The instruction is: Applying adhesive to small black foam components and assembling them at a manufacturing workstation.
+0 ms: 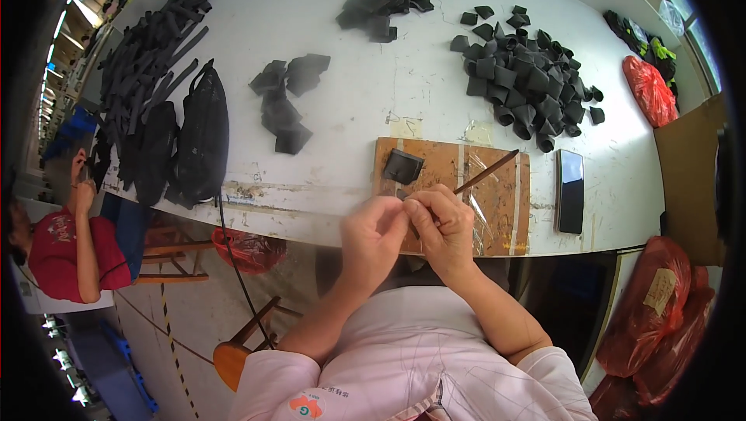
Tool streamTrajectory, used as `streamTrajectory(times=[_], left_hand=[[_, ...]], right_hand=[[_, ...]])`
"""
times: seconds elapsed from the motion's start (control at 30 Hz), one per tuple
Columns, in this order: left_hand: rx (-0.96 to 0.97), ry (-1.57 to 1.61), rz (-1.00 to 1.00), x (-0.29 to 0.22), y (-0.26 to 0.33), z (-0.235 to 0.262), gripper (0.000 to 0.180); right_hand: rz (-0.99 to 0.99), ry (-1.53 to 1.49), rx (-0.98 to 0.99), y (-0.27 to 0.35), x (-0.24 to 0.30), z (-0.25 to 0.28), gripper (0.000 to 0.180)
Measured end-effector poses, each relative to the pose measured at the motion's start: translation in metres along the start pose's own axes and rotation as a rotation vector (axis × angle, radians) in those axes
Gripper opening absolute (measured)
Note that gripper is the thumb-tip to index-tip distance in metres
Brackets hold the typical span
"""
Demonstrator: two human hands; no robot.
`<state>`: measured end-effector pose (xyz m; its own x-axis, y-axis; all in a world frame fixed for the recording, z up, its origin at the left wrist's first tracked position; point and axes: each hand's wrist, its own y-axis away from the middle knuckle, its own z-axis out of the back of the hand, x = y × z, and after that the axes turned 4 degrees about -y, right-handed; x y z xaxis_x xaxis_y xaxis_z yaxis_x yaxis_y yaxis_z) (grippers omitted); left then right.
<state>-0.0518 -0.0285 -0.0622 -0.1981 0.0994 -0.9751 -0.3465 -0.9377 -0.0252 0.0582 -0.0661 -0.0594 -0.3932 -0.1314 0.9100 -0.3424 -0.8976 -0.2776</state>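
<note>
My two hands meet at the near edge of the brown board, fingertips touching. My left hand (376,236) is closed in a pinch; a small dark piece (402,195) shows at its fingertips, most of it hidden. A thin brown stick (489,171) with a tapered end sticks out from my closed right hand (441,227), pointing up and to the right. Just beyond my fingers, a flat black square piece (403,166) lies on the board (505,211).
A large pile of curled black pieces (532,79) lies at the far right, with flat ones (377,5) farther back. Black strips (148,55) and a black bag (203,137) are left. A phone (570,192) rests right of the board. A person (74,254) sits at left.
</note>
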Motion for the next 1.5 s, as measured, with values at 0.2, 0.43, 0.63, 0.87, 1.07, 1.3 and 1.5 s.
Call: streamTrajectory(times=[0.2, 0.43, 0.63, 0.87, 1.07, 1.3, 1.5], left_hand=[[-0.316, -0.177, -0.284, -0.002, -0.001, -0.018, 0.007], [0.328, 1.247, 0.500, -0.037, -0.003, 0.001, 0.022], [0.498, 1.235, 0.374, -0.057, -0.024, -0.012, 0.024], [0.608, 1.427, 0.427, -0.066, -0.059, -0.021, 0.020], [0.287, 0.674, 0.090, -0.073, -0.047, -0.029, 0.024], [0.226, 0.029, -0.710, -0.084, -0.064, -0.027, 0.027], [0.127, 0.245, -0.441, -0.090, -0.052, -0.034, 0.006]], right_hand=[[0.229, 0.368, -0.129, 0.006, 0.000, -0.001, 0.012], [-0.359, -0.668, -0.001, 0.005, 0.008, 0.039, 0.002], [-0.631, -1.523, 0.227, -0.005, 0.040, 0.076, 0.011], [-0.375, -0.873, 0.299, -0.065, 0.033, 0.092, 0.029], [-0.264, -0.727, 0.249, -0.053, 0.015, 0.086, 0.034], [0.259, -0.125, -0.198, -0.034, 0.028, 0.088, 0.029], [0.488, 0.136, -0.296, -0.032, 0.044, 0.084, 0.040]])
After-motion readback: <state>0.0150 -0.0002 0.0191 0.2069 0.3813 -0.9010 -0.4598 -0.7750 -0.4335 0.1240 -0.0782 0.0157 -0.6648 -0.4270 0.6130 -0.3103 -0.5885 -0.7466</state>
